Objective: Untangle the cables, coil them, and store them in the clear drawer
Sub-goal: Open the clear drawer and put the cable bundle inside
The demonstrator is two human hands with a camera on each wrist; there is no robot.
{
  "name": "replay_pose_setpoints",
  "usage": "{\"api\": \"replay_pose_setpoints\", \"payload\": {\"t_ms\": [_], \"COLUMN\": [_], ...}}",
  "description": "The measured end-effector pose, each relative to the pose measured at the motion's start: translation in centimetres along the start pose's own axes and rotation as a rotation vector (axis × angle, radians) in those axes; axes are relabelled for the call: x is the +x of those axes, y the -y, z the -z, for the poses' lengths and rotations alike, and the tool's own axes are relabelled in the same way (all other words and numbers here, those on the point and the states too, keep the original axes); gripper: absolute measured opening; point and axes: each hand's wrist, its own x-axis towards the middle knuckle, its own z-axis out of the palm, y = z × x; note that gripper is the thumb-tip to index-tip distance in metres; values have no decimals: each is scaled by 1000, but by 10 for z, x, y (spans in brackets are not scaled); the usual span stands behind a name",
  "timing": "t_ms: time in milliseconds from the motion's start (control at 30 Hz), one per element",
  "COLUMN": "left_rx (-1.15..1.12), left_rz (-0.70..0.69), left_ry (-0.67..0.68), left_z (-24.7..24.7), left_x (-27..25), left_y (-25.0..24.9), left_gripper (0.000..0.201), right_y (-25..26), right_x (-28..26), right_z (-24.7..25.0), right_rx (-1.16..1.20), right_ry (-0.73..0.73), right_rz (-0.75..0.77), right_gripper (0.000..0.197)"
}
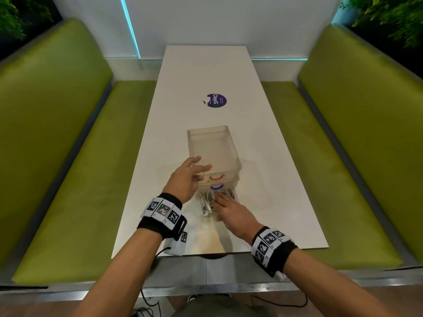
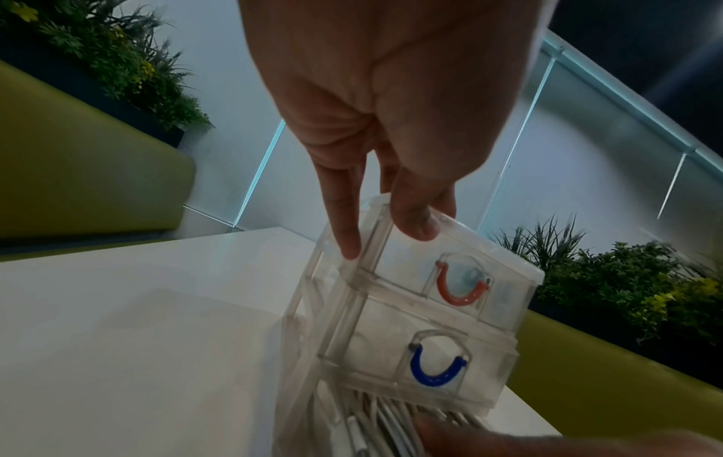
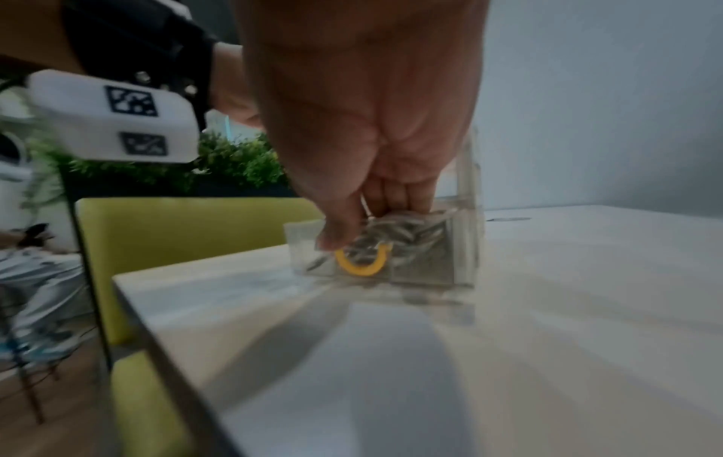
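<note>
Left hand [image 1: 186,177] stretched forward, fingers [image 2: 344,228] straight, tips resting on top front corner of clear drawer unit [image 1: 212,149] mid-desk [image 1: 274,179]. Right hand [image 1: 229,208] palm-down, fingers pressing white cables [image 1: 207,202] into pulled-out bottom drawer [image 3: 375,247]; cable coils partly hidden, blurred.

Both forearms are bare. Each wrist wears a black band [image 1: 160,227] carrying white blocks printed with black square markers [image 1: 270,242]. A thin black cable [image 1: 160,251] trails from the left band.
</note>
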Motion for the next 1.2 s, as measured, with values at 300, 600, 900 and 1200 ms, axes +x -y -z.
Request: {"api": "replay_pose_setpoints", "payload": {"t_ms": [300,600,900,1200], "left_rx": [-33,-72,-68,-67], "left_rz": [7,15,-6,-20], "left_ry": [11,1,15,39], "left_z": [-1,0,0,4], "left_x": [2,-1,-2,3], "left_y": [2,0,2,6], "left_gripper": [50,51,47,48], "right_y": [18,15,7,8], "right_x": [-13,-13,7,6], "right_z": [-10,-6,0,-19], "right_rx": [-18,36,74,247], "right_ry": [-227,-264,-280,-319], "right_rz": [73,-125,-205,-215], "right_gripper": [30,37,19,14]}}
